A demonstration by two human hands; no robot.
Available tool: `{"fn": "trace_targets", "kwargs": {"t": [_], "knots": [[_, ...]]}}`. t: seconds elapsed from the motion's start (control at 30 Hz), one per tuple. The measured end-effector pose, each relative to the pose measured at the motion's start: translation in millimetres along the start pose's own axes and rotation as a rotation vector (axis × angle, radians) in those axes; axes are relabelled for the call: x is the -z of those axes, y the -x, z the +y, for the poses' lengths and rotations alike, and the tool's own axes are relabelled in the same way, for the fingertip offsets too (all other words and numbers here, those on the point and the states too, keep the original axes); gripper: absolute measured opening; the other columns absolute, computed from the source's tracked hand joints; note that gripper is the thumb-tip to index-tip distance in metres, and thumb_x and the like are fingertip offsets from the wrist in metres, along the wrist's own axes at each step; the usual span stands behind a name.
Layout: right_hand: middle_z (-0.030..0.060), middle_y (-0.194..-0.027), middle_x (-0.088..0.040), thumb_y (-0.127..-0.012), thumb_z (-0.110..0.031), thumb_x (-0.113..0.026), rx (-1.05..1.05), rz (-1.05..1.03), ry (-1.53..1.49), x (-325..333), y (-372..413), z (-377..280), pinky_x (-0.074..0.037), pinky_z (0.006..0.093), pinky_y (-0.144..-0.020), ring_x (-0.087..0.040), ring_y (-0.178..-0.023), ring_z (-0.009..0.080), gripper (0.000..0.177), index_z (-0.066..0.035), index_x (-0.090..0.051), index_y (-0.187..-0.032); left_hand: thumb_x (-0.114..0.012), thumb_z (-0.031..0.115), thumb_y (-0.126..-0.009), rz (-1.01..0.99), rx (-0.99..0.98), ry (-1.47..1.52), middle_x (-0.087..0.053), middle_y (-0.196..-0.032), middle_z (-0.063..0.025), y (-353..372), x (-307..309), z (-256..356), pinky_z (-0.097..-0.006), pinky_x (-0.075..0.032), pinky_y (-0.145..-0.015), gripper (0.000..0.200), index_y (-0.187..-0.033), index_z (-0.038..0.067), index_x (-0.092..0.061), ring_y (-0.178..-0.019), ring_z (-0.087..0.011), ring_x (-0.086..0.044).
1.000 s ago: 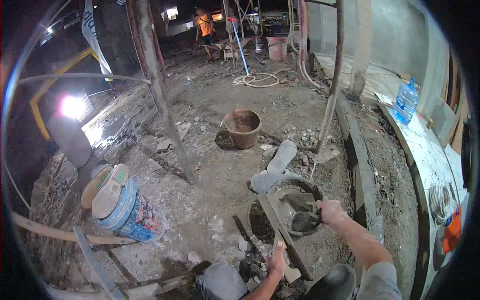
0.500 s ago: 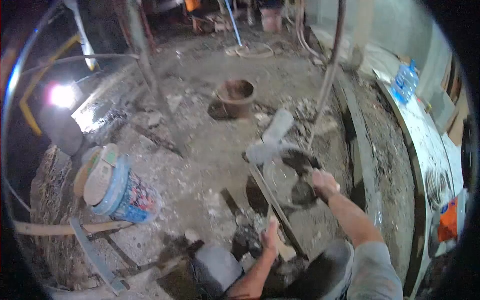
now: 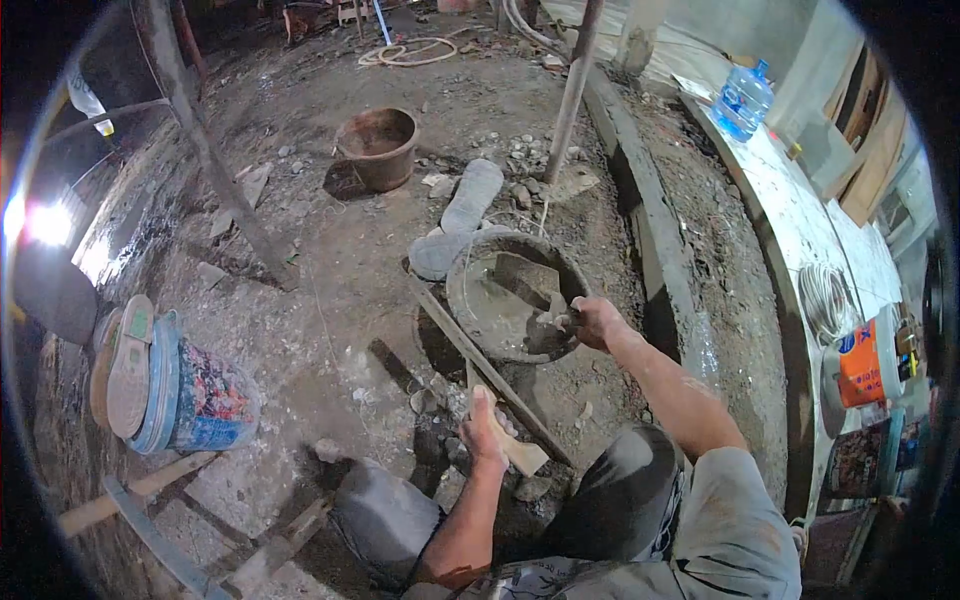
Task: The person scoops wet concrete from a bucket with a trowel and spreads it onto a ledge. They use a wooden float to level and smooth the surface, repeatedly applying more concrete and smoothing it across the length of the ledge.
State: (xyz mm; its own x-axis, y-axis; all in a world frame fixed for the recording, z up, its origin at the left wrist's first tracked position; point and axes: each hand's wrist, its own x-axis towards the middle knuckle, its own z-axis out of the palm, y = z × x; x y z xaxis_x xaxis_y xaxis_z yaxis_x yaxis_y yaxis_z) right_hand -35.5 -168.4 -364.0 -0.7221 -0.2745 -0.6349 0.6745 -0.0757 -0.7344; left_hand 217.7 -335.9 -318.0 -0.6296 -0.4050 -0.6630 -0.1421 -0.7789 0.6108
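with the flat grey metal trowel (image 3: 527, 277) tilted inside the mouth of the round dark tub (image 3: 456, 290), a low blade angle would probably gather the wet grey mix (image 3: 490, 312) cleanly; whether the blade touches it, i cannot tell. a level, steady hold on the long narrow grey board (image 3: 500, 382), just beside the tub, should limit spills. both of the 2 hands are occupied: the right hand (image 3: 600, 325) is clenched around the trowel's handle by the tub's right rim; the left hand (image 3: 484, 432) grasps the pale wooden handle (image 3: 524, 457) against the board, fingers partly hidden.
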Motion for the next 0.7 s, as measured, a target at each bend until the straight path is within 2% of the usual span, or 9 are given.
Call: {"fn": "trace_targets", "kwargs": {"t": [0.07, 0.2, 0.27, 0.3, 0.33, 0.4, 0.53, 0.6, 0.7], "knots": [[0.0036, -0.067, -0.060, -0.086, -0.024, -0.054, 0.195, -0.011, 0.493, -4, 33, -16, -0.039, 0.0382, -0.058, -0.057, -0.064, 0.0197, 0.026, -0.006, -0.062, -0.069, -0.063, 0.051, -0.081, 0.016, -0.063, 0.048, -0.048, -0.058, -0.0016, 4, -5, 4, -0.0295, -0.043, -0.040, 0.042, -0.083, 0.010, -0.056, -0.045, -0.0142, -0.047], [0.0083, -0.071, -0.061, -0.086, -0.024, -0.052, 0.082, 0.150, 0.274, 24, 20, -19, -0.037, 0.0391, -0.056, -0.055, -0.062, 0.0237, 0.024, -0.005, -0.063, -0.077, -0.064, 0.050, -0.081, 0.067, -0.037, 0.006, -0.048, -0.058, -0.0013, 3, -8, 0, -0.0292, -0.043, -0.040, 0.042, -0.081, 0.009, -0.057, -0.044, -0.0155, -0.048], [0.0136, -0.074, -0.062, -0.085, -0.021, -0.050, 0.392, 0.359, 1.053, 42, 5, -27, -0.038, 0.0418, -0.055, -0.056, -0.063, 0.0273, 0.022, -0.004, -0.063, -0.080, -0.064, 0.050, -0.081, 0.043, -0.003, 0.017, -0.048, -0.058, -0.0012, 2, -8, -3, -0.0289, -0.043, -0.040, 0.042, -0.081, 0.009, -0.057, -0.044, -0.0154, -0.048], [0.0214, -0.082, -0.064, -0.083, -0.037, -0.059, 0.416, 0.421, 1.053, 29, 34, -43, -0.047, 0.0454, -0.067, -0.062, -0.076, 0.0374, 0.035, -0.002, -0.063, -0.087, -0.065, 0.050, -0.081, 0.022, 0.026, 0.031, -0.048, -0.058, -0.0012, 2, -8, -5, -0.0287, -0.042, -0.040, 0.042, -0.081, 0.009, -0.056, -0.044, -0.0153, -0.048], [0.0214, -0.082, -0.064, -0.083, -0.037, -0.059, 0.413, 0.420, 1.051, 20, 47, -48, -0.047, 0.0454, -0.067, -0.062, -0.076, 0.0374, 0.035, -0.002, -0.063, -0.087, -0.065, 0.050, -0.081, 0.025, 0.027, 0.028, -0.048, -0.058, -0.0012, 2, -8, -5, -0.0287, -0.042, -0.040, 0.042, -0.081, 0.009, -0.056, -0.044, -0.0153, -0.048], [0.0194, -0.088, -0.065, -0.085, -0.040, -0.058, 0.725, 0.514, 1.424, 3, 65, -53, -0.048, 0.0447, -0.070, -0.062, -0.082, 0.0365, 0.037, -0.004, -0.063, -0.093, -0.065, 0.049, -0.081, 0.016, -0.002, 0.000, -0.049, -0.058, -0.0012, 3, -10, -6, -0.0284, -0.042, -0.039, 0.041, -0.081, 0.009, -0.056, -0.044, -0.0148, -0.048], [0.0191, -0.089, -0.065, -0.086, -0.040, -0.057, 0.788, 0.266, 1.337, -30, 103, -56, -0.048, 0.0457, -0.074, -0.061, -0.086, 0.0372, 0.036, -0.006, -0.062, -0.096, -0.065, 0.049, -0.081, 0.030, -0.009, -0.022, -0.048, -0.058, -0.0011, 6, -14, -2, -0.0283, -0.041, -0.039, 0.040, -0.080, 0.010, -0.056, -0.044, -0.0142, -0.048], [0.0187, -0.089, -0.065, -0.083, -0.040, -0.060, 0.435, 0.217, 1.432, -41, 111, -52, -0.047, 0.0459, -0.077, -0.060, -0.089, 0.0380, 0.035, -0.007, -0.063, -0.094, -0.065, 0.047, -0.082, 0.025, -0.015, -0.015, -0.048, -0.058, -0.0011, 2, -12, -5, -0.0282, -0.041, -0.039, 0.038, -0.080, 0.010, -0.055, -0.044, -0.0139, -0.047], [0.0195, -0.093, -0.063, -0.079, -0.040, -0.064, 0.532, 0.084, 1.469, -28, 71, -40, -0.047, 0.0450, -0.081, -0.059, -0.092, 0.0394, 0.043, -0.010, -0.058, -0.109, -0.065, 0.046, -0.083, -0.013, -0.004, 0.019, -0.048, -0.058, -0.0009, 5, -15, -3, -0.0281, -0.040, -0.039, 0.037, -0.081, 0.011, -0.055, -0.044, -0.0136, -0.047]]}}
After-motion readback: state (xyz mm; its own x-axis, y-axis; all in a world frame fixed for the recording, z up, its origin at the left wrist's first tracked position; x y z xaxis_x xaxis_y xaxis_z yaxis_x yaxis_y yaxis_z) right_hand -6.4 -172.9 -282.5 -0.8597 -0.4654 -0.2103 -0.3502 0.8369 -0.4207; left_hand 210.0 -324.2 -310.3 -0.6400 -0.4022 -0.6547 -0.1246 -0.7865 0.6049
